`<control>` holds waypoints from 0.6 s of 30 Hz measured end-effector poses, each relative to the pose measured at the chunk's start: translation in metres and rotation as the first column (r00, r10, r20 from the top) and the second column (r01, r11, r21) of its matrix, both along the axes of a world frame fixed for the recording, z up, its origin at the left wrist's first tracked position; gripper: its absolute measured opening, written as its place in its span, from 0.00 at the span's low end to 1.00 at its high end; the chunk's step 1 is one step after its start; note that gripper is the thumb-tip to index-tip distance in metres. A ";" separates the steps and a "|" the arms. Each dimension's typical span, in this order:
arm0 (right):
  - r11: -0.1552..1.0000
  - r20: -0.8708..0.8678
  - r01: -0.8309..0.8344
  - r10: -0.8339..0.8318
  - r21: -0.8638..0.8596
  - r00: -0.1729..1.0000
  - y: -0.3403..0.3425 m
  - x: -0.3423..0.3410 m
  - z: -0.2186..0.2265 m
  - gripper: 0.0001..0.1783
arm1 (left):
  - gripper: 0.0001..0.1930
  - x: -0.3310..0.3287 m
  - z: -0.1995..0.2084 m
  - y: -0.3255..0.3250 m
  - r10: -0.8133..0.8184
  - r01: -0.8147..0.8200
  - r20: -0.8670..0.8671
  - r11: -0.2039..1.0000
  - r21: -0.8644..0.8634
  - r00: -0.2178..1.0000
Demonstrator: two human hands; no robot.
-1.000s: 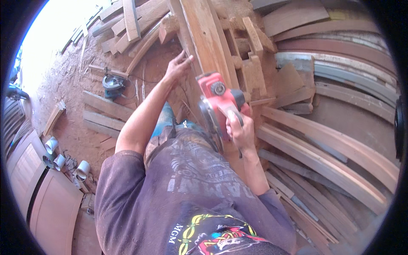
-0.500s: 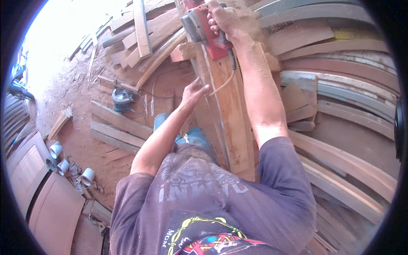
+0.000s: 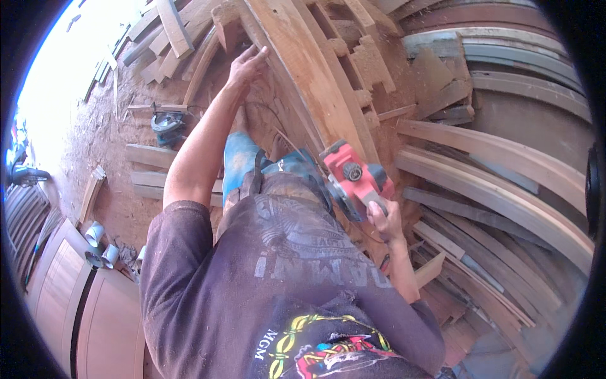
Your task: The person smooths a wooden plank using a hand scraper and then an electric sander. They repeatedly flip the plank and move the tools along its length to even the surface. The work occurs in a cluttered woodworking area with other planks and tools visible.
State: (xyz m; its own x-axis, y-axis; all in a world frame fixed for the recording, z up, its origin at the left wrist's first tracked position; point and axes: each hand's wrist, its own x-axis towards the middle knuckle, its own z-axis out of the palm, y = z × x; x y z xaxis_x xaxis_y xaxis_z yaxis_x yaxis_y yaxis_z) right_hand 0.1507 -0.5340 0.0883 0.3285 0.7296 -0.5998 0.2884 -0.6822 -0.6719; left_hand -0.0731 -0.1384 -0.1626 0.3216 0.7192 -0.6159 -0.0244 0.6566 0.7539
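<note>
My right hand is closed around the rear handle of a red electric planer, which is close to my body at the right. The planer is at the near end of a long, pale wooden beam and looks tilted; whether its sole touches the wood cannot be told. My left hand is farther out, at the beam's left edge, with its fingers extended and nothing held in them. Its fingertips appear to rest on or just beside the beam's edge.
Notched timber pieces lie just right of the beam. Curved boards are stacked along the right. A circular saw sits on the dusty floor at left, near loose planks. Door panels and white cups are at lower left.
My right hand has drawn the planer back from the beam's far part to its near end, beside my body. My left hand has moved forward and left, to the beam's edge. The view has shifted.
</note>
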 end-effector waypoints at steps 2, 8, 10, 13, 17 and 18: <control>1.000 0.007 0.004 -0.004 0.019 1.000 -0.003 0.000 -0.003 0.20 | 0.36 -0.005 -0.016 0.004 -0.028 0.028 0.042 1.000 -0.003 0.999; 0.995 -0.016 0.020 -0.019 0.097 1.000 0.083 -0.019 -0.014 0.22 | 0.39 0.000 -0.005 -0.002 0.045 -0.045 0.018 0.999 0.013 0.999; 0.996 -0.071 0.033 -0.027 0.087 0.997 0.130 -0.024 -0.022 0.23 | 0.46 0.002 -0.011 -0.006 0.088 -0.091 0.070 0.995 0.046 0.994; 0.994 -0.152 0.027 -0.010 0.108 0.988 0.209 -0.028 -0.037 0.24 | 0.46 0.003 -0.024 -0.009 0.090 -0.089 -0.014 0.996 0.029 0.996; 0.991 -0.189 0.040 -0.015 0.129 0.982 0.343 -0.044 -0.044 0.26 | 0.40 0.004 -0.012 -0.017 0.078 -0.091 0.095 0.985 0.144 0.992; 0.986 -0.179 0.016 0.014 0.163 0.984 0.382 -0.049 -0.044 0.26 | 0.40 0.005 -0.024 -0.018 0.104 -0.121 0.093 0.971 0.204 0.990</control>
State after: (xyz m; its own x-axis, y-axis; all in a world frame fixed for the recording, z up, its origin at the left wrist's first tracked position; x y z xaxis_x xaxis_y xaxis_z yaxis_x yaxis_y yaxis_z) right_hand 0.1017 -0.1523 0.0446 0.2274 0.8223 -0.5217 0.1526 -0.5592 -0.8149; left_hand -0.0678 -0.1566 -0.1869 0.2735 0.8637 -0.4234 -0.1558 0.4741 0.8666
